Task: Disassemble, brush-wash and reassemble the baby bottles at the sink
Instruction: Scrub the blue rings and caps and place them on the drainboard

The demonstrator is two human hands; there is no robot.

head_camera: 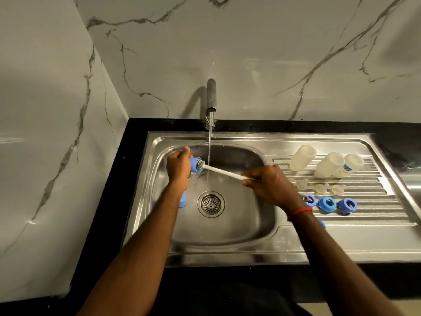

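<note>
Both forearms (145, 242) come in from the bottom edge and meet over the sink (227, 233). The left hand (178, 165) is closed around a blue cap (195, 165) at the back left part of the basin, with the open side of the cap turned to the right. The right hand (266, 181) pinches the end of the white handle of the brush (224, 172). The brush head sits in the mouth of the cap, just beside the stream of water (209, 144) that falls from the tap (211, 94). So the hands are apart, each one clamped on its own thing.

A second blue cap (183, 200) lies at the left wall of the basin, partly hidden behind the left forearm.

On the drainboard (364, 215), three bottles (329, 165) lie along the back edge. Three clear teats (322, 188) stand in a row in the middle, and three blue rings (327, 202) lie nearer the front edge. One small blue piece (322, 223) shows at the front left corner, just beside the right wrist.

I judge that the taking apart is finished, because every part lies separately. The washing is now at the caps. I cannot tell whether the parts on the drainboard are already washed. The putting together is not yet begun.
</note>
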